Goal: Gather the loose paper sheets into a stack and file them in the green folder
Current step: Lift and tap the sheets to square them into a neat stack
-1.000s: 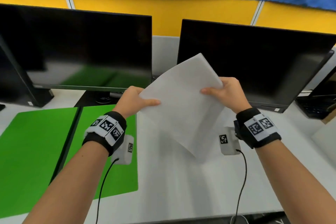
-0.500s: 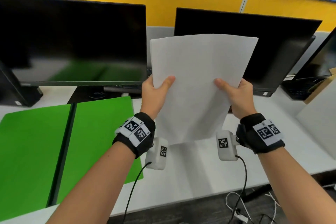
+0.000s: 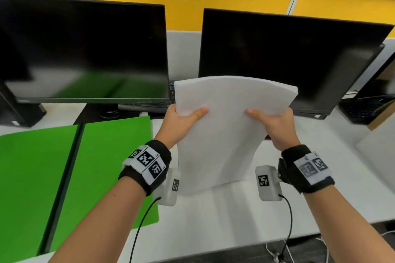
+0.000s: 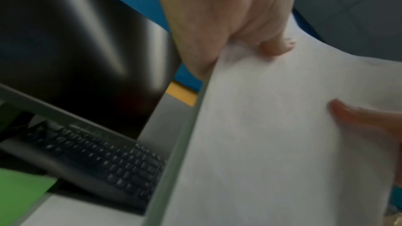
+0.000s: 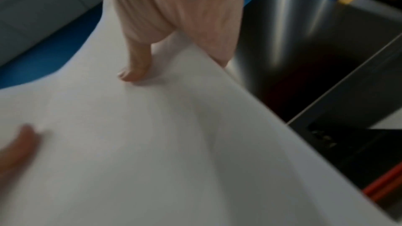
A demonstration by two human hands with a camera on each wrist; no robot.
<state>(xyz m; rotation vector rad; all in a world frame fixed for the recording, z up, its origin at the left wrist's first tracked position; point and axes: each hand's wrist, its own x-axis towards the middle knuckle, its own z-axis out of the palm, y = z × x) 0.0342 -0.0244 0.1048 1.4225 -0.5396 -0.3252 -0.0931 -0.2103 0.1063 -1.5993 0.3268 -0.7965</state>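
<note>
A stack of white paper sheets (image 3: 224,130) stands upright on its lower edge on the white desk, its top bowed away from me. My left hand (image 3: 181,119) grips the stack's left edge with the thumb on the near face. My right hand (image 3: 273,121) grips the right edge the same way. In the left wrist view the paper stack (image 4: 272,143) fills the right side under my left hand (image 4: 239,23). In the right wrist view my right hand (image 5: 174,23) pinches the paper stack (image 5: 152,143). The green folder (image 3: 96,166) lies open flat at the left.
Two dark monitors (image 3: 81,49) (image 3: 288,60) stand at the back of the white desk (image 3: 213,220). A black keyboard (image 4: 97,157) lies under the left monitor. Another sheet of paper (image 3: 380,151) lies at the right edge. Cables hang below the desk front.
The stack was turned from a tilted diamond to upright, then lowered until its bottom edge met the desk. Both hands kept their hold on its sides.
</note>
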